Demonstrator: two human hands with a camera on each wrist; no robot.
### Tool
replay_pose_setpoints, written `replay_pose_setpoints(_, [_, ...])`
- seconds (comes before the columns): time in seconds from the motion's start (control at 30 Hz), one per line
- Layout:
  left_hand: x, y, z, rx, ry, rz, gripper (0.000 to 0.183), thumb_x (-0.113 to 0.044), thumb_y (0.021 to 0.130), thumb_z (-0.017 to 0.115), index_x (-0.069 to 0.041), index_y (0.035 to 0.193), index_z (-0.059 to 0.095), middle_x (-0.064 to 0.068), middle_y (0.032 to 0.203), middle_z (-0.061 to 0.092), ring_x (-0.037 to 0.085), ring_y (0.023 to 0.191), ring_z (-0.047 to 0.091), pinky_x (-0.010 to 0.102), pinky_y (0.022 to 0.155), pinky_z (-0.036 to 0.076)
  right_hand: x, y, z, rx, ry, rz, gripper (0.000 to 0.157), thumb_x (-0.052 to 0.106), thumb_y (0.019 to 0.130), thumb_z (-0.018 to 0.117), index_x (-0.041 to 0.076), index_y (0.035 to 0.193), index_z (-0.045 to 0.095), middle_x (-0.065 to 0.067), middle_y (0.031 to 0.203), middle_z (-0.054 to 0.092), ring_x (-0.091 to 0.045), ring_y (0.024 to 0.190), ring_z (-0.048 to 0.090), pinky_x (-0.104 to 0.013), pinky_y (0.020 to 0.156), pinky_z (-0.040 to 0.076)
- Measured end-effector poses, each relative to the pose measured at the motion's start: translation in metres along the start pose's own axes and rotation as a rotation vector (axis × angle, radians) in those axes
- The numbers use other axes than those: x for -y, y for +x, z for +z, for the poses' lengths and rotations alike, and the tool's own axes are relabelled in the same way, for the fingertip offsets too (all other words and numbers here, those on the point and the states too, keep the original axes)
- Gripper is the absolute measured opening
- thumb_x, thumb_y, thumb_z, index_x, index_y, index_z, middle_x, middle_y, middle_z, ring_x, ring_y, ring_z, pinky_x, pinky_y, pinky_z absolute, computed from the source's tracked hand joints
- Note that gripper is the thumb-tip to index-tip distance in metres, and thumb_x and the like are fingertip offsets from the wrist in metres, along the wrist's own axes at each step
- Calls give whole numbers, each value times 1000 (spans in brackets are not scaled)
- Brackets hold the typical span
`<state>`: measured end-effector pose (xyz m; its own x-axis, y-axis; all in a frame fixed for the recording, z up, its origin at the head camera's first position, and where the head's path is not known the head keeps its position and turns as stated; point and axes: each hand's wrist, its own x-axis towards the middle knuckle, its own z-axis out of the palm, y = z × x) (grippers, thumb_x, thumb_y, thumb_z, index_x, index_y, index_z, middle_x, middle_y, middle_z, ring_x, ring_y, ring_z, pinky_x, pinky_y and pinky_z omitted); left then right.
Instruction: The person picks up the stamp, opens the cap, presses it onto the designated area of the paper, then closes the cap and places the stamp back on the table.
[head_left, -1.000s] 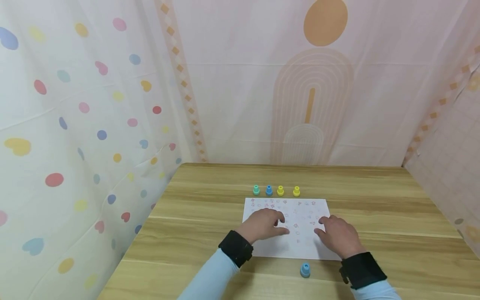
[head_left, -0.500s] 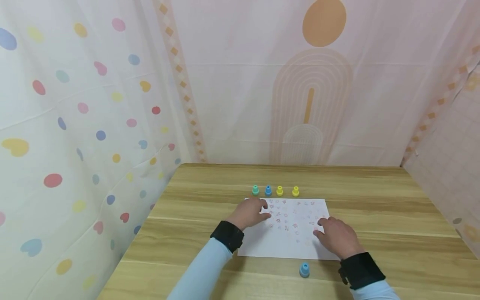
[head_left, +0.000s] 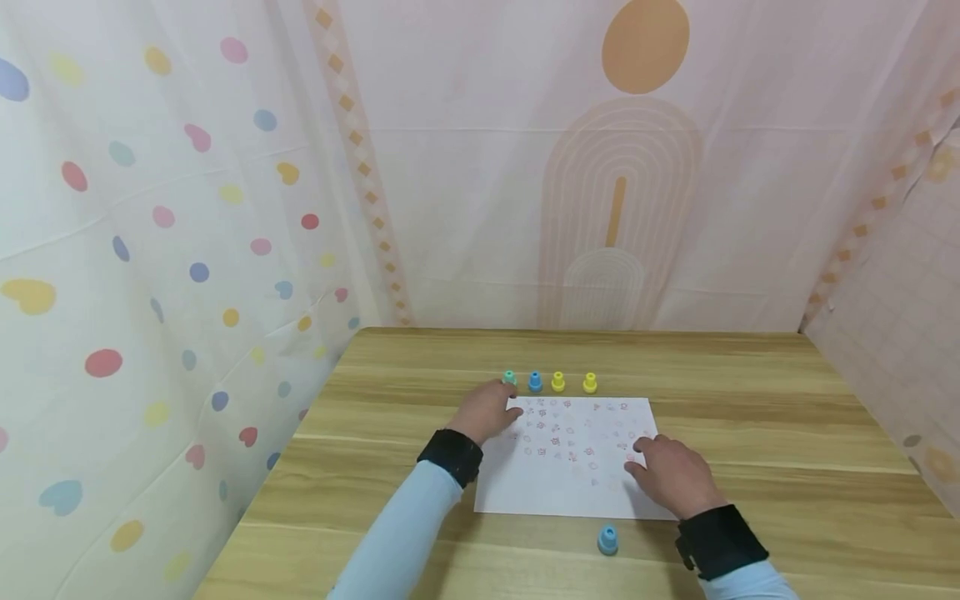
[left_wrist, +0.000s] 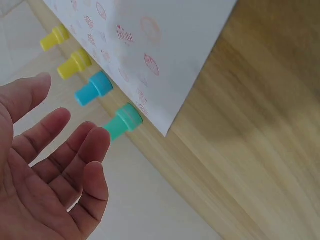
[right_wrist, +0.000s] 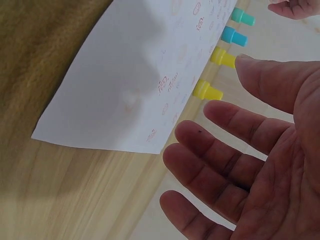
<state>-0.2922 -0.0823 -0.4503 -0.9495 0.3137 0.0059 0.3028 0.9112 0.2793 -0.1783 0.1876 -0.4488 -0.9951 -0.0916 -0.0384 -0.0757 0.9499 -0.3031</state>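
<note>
A white sheet of paper bearing many small red and purple stamp prints lies on the table. Along its far edge stand a green stamp, a blue stamp and two yellow stamps. My left hand is over the paper's far left corner, closest to the green stamp, which it partly hides in the head view. Its fingers are loosely bent and hold nothing; whether they touch that stamp I cannot tell. Over the paper's right edge hovers my right hand, fingers relaxed and holding nothing.
Another blue stamp stands in front of the paper's near edge. The wooden table reaches back to a patterned curtain, with a dotted curtain along the left side.
My left hand has moved left and away from me, from the middle of the paper to its far left corner near the green stamp. The right hand has stayed almost still.
</note>
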Motion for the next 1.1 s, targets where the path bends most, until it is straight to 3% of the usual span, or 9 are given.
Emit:
replay_pose_setpoints(0.23, [4,9,-4,-54,38,9,34,-27,94,70,-8,122,68,10,115,68,24,103,65,38,91,52,0,1,3,5,-3,14,34,23,90,73,0,114,69,-19,102,67,-29,85,62,-51,80,53])
replay_pose_setpoints(0.57, [6,26,-7,-80,67,-7,30,-22,95,69,-6,121,66,11,106,67,22,86,61,37,85,54,1,0,4,5,-10,10,33,23,90,74,0,113,69,-17,98,67,-27,81,60,-49,78,53])
replay_pose_setpoints(0.77, [10,42,-4,-114,147,13,29,-22,94,70,-6,118,66,9,103,69,20,85,63,34,81,55,2,0,5,0,-17,2,33,23,90,74,0,113,69,-16,98,68,-26,81,61,-48,78,53])
replay_pose_setpoints(1.1, [15,60,4,-104,186,9,32,-23,92,73,-6,118,66,8,100,69,18,82,63,32,78,55,2,0,8,-16,-25,-2,31,23,89,75,1,111,70,-14,96,68,-25,80,61,-46,77,54])
